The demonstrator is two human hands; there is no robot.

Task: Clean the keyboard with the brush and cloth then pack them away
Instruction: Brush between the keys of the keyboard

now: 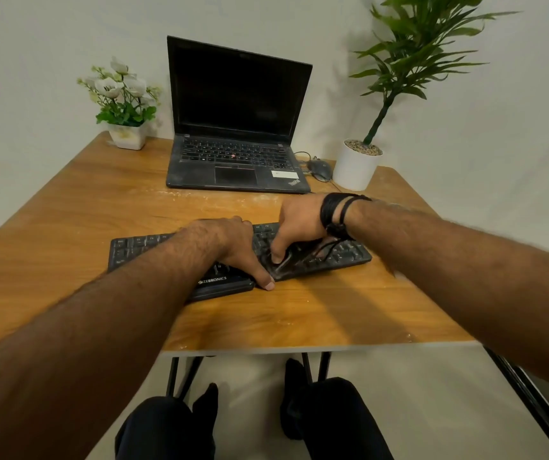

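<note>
A black keyboard point(140, 250) is seen lying across the middle of the wooden table point(67, 200), nearer the front edge than the back, its long side running roughly parallel to that edge. The left hand point(230, 242) is laid over the middle of the keyboard, fingers spread and pressed down on it, the thumb stretched to the table surface just beyond the keyboard's front edge; nothing is grasped in that grip. The right hand point(296, 224) is held over the right half of the keyboard, its thumb and fingers curled round a small dark object point(283, 262) that is pressed against the keys; whether this is the brush cannot be told, as it is blurred. Black cords are worn round the right wrist.

At the back edge an open laptop point(236, 127) is set, with a mouse point(319, 169) just to its right. A flower pot point(127, 136) stands at the back left corner and a potted plant point(357, 167) at the back right.
</note>
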